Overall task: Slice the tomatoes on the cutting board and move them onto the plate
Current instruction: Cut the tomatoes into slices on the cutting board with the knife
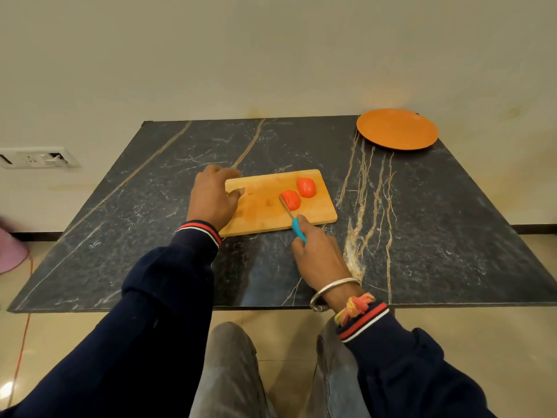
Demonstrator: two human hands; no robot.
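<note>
A wooden cutting board (265, 206) lies mid-table. Two red tomato pieces rest on its right half: one (306, 187) farther back, one (291, 200) nearer. My right hand (319, 257) grips a knife with a blue handle (299, 230); its blade lies against the left side of the nearer piece. My left hand (212, 196) covers the board's left end, fingers curled; a sliver of red shows under its fingers, mostly hidden. An orange plate (397, 129), holding nothing, sits at the table's far right corner.
The dark marble table (120, 212) stands against a cream wall. A wall socket panel (36, 157) is at the left. A pink object (12, 251) and an orange cord (22, 348) lie on the floor at the left.
</note>
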